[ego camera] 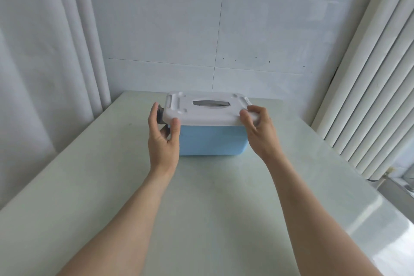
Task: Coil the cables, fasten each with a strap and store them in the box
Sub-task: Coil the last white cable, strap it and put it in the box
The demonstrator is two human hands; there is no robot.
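Blue box [212, 141] sits mid-table [112, 186], white lid [208, 107] on. Left hand [163, 139] loose at the left lid corner by a dark latch [160, 115]; right hand [257, 127] grips the right lid edge. No cables or straps visible, so it's either starting or finishing; can't tell.

The box [212, 141] is light blue with a white lid [208, 107], on a pale green table [112, 186].
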